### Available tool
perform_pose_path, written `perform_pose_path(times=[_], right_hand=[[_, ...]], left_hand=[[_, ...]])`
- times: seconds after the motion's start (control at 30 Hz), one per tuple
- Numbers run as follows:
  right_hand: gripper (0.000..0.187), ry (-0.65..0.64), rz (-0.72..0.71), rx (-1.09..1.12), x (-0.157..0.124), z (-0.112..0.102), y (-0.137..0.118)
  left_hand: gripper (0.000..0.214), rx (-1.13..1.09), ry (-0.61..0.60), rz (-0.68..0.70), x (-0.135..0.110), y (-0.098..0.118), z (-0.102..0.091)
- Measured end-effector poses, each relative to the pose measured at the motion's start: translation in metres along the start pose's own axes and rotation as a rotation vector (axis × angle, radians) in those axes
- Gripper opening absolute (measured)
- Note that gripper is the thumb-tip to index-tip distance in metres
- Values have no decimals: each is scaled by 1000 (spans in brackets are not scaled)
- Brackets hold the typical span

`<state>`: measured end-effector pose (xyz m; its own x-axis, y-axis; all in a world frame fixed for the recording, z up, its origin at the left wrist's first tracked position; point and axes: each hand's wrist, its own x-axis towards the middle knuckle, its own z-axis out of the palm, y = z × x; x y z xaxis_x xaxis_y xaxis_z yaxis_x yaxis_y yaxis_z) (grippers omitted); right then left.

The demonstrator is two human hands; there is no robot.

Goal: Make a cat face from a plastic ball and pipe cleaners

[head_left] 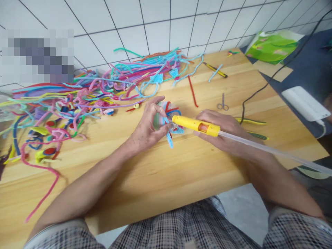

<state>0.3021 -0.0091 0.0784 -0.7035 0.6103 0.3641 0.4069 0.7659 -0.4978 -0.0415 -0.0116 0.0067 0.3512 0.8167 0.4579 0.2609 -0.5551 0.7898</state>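
Note:
My left hand (pixel 150 126) pinches a small pipe-cleaner craft piece (pixel 168 108), with red and blue loops on top and light blue strips hanging from it. A rounded, pale striped part of it shows between my thumb and fingers; its exact shape is partly hidden. My right hand (pixel 220 129) is wrapped round a yellow hot glue gun (pixel 186 122), its nozzle pointing left at the piece. Whether the nozzle touches it I cannot tell. A long clear glue stick (pixel 259 148) sticks out of the gun's rear, past my right forearm.
Piled pipe cleaners (pixel 121 76) in many colours lie along the wall at the left and back. A red pipe cleaner (pixel 192 91), small scissors (pixel 223 103) and a yellow utility knife (pixel 216 70) rest on the wooden table (pixel 145 186). A black cable (pixel 259 88) crosses the right side near a white power strip (pixel 306 103).

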Motion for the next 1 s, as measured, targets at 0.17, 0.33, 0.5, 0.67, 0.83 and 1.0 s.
perform_pose_path(times=[0.17, 0.33, 0.5, 0.67, 0.83, 1.0], right_hand=[[12, -2, -35, -13, 0, -1, 0], [12, 4, -37, 18, -2, 0, 2], [10, -11, 64, 29, -3, 2, 1], [10, -13, 65, 40, -4, 2, 1], [13, -15, 45, 31, -5, 4, 4], [14, 43, 46, 45, -4, 8, 5]], left_hand=[[43, -24, 11, -5, 1, -1, 1], [41, -17, 19, -1, 1, -3, 2], [47, -33, 16, -9, 2, -3, 2], [44, -23, 8, -10, 3, -2, 1], [41, 2, -5, -2, 3, 0, 0], [40, 11, -10, -9, 2, -1, -1]])
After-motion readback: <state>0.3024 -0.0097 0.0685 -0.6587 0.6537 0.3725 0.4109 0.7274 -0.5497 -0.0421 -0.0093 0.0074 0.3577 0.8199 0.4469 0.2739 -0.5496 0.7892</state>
